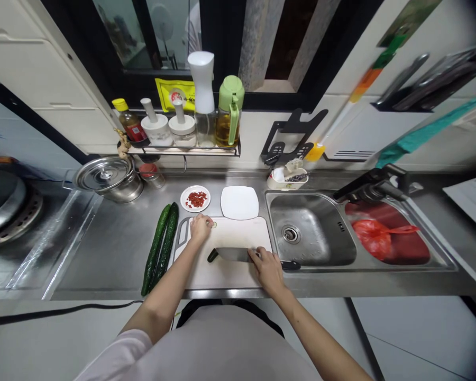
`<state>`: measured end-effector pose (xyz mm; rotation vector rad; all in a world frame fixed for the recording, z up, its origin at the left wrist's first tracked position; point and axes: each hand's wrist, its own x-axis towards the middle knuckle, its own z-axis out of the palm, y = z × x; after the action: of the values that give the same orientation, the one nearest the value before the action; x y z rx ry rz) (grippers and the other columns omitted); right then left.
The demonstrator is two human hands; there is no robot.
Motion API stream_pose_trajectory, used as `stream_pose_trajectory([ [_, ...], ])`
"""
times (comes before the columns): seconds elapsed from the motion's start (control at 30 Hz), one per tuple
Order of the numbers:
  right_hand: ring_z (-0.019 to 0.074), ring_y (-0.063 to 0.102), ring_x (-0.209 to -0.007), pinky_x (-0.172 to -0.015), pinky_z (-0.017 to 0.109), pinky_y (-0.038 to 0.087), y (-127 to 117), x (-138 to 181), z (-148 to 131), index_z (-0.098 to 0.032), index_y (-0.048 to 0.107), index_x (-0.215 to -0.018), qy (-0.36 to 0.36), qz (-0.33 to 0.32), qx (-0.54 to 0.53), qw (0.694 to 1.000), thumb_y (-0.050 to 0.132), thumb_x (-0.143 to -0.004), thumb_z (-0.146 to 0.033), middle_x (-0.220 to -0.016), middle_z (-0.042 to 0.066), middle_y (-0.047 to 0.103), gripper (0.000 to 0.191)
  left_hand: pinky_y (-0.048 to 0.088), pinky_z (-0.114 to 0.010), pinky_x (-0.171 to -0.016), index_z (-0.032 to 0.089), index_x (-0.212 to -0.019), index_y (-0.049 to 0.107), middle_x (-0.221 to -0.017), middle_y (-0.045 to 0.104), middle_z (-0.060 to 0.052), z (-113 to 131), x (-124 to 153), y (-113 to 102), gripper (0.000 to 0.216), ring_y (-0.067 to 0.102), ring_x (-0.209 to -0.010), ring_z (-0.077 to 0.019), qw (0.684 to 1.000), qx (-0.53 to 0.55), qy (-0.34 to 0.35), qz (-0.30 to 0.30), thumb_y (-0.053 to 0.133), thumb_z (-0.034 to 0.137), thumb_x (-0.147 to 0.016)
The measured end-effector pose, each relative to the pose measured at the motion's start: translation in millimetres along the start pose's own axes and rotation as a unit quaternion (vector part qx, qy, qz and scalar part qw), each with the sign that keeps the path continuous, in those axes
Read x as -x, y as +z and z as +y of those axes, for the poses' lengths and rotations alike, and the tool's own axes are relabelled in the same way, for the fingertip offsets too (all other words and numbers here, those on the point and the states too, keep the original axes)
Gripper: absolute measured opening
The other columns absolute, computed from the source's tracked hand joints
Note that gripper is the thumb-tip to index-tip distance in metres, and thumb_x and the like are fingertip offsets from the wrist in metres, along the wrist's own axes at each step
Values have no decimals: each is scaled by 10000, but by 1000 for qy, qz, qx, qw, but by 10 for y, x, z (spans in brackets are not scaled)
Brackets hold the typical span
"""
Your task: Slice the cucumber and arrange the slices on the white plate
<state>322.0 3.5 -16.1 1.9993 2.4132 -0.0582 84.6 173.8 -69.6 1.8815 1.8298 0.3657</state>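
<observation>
At the far left part of the white cutting board [230,278], my left hand [200,228] has its fingers drawn together at a thin, pale cucumber slice [214,225]. My right hand [266,269] is closed on a kitchen knife, around the area where blade and black handle meet. The knife's blade [234,254] lies low over the board and points left. By its tip is a short dark green cucumber piece [212,256]. Two whole cucumbers [161,248] lie side by side left of the board, close to my left forearm.
Beyond the board stand a small plate of chopped red bits [185,203] and a white square plate [239,202]. A steel sink [313,238] adjoins on the right, with a red bag [375,238] in its second basin. A lidded pot [121,185] stands back left, below the condiment shelf [190,152].
</observation>
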Motion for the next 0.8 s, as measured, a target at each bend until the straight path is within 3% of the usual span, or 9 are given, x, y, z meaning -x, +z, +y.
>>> stream_pose_trajectory([
  [0.8,172,496,-861,-767,306,269,12,-112,-43,-270,584,-1270,12,-18,-23,1000,445,-930,-190,-1133,86,564,377,340,-392,-897,229,-840,707,-989,613,-90,13,-27,25,140,492,-1026,-270,999,-36,22,-3,576,275,-827],
])
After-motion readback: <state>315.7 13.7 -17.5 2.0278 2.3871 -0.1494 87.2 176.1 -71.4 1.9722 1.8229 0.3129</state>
